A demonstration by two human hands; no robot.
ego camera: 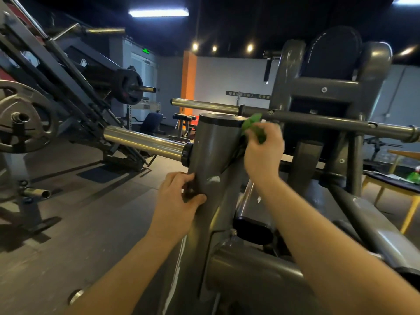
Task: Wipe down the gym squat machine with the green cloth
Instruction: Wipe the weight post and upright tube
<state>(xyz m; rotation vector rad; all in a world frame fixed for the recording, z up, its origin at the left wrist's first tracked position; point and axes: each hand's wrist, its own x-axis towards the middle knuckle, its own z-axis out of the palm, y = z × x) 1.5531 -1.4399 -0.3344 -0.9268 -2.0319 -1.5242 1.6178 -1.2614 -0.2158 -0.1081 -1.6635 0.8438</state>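
Two grips are in contact with the squat machine (pixel 268 273), a grey-painted tubular frame filling the centre and right of the view. On inspection, the left grip (pixel 179 198) has fingers and thumb curled round the left edge of the thick upright column (pixel 212 144), at its lower part and just beside a white scuff (pixel 213 179) in the paint. The right grip (pixel 263 151) has its fingers closed on the green cloth (pixel 251 123), which is bunched and pressed against the column's upper right side, just below the black cap (pixel 221 118) at its top. This grip shows slight motion blur, so individual fingers cannot be told apart. The cloth lies between the column top and the long horizontal bar (pixel 318 120) that crosses behind it, with a tip of cloth sticking up above the knuckles. A chrome weight horn (pixel 145 140) projects left from the column. A black back pad (pixel 331 55) sits high on the frame at upper right. At the left stands a separate angled machine (pixel 56 71) carrying weight plates, one large grey plate (pixel 25 117) nearest the camera. Dark floor (pixel 91 212) runs under both. At far right a yellow-legged counter (pixel 391 185) holds a green item (pixel 413 177), too small to identify. One ceiling strip light (pixel 158 12) is lit.
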